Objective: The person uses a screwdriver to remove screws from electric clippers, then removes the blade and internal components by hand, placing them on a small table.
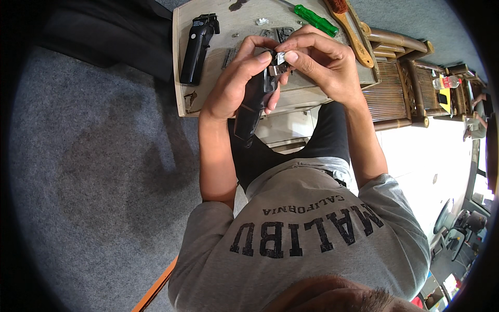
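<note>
A black hair clipper [253,106] is tilted over the table's near edge, its body pointing down toward my lap. My left hand [228,88] is closed around its upper part, thumb by the open head end. At that head, my right hand [332,67] pinches a small white piece [281,57] between thumb and fingers. The piece touches the clipper or sits just over it; I cannot tell which. Beyond my fingers lie dark toothed blade parts [284,34], partly hidden. A second black clipper [195,57] lies to the left on the wooden table [221,34].
A green-handled screwdriver [317,21] and a wooden-handled brush [356,39] lie at the table's far right. Near them are a small white part [262,21] and a tiny screw [235,35]. Bamboo seats [390,91] stand right; black cloth [109,34] hangs left.
</note>
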Demonstrator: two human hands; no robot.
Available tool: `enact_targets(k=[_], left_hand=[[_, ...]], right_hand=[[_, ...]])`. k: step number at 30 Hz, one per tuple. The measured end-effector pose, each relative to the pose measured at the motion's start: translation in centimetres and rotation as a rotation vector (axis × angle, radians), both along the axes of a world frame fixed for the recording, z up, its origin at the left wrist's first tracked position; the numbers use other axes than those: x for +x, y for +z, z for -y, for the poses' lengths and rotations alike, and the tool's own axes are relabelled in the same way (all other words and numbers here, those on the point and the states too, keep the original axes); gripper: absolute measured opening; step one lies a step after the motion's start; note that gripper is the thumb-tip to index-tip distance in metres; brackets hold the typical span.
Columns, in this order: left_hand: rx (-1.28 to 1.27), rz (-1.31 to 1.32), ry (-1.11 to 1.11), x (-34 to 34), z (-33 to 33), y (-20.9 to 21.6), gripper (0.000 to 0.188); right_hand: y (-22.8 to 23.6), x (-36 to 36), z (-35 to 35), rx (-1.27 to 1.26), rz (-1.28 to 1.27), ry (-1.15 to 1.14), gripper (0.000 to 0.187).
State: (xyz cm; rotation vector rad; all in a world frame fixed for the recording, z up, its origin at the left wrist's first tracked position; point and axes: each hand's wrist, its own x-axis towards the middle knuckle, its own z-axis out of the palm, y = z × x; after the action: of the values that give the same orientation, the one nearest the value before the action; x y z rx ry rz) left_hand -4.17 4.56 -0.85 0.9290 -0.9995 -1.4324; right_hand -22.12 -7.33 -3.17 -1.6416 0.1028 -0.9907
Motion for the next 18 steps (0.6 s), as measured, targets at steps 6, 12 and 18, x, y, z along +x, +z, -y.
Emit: enact_targets(k=[6, 12, 18], left_hand=[[-0.051, -0.214, 0.057, 0.4, 0.2, -1.3, 0.045], [-0.064, -0.102, 0.058, 0.0, 0.0, -1.2, 0.05], [-0.045, -0.042, 0.047, -0.1, 0.0, -0.8, 0.047]], right_hand=[[-0.1, -0.2, 0.4, 0.095, 0.022, -0.012, 0.018], [0.0, -0.2, -0.2, 0.119, -0.043, -0.008, 0.019], [0.3, -0.1, -0.3, 0.121, -0.015, 0.04, 0.018]])
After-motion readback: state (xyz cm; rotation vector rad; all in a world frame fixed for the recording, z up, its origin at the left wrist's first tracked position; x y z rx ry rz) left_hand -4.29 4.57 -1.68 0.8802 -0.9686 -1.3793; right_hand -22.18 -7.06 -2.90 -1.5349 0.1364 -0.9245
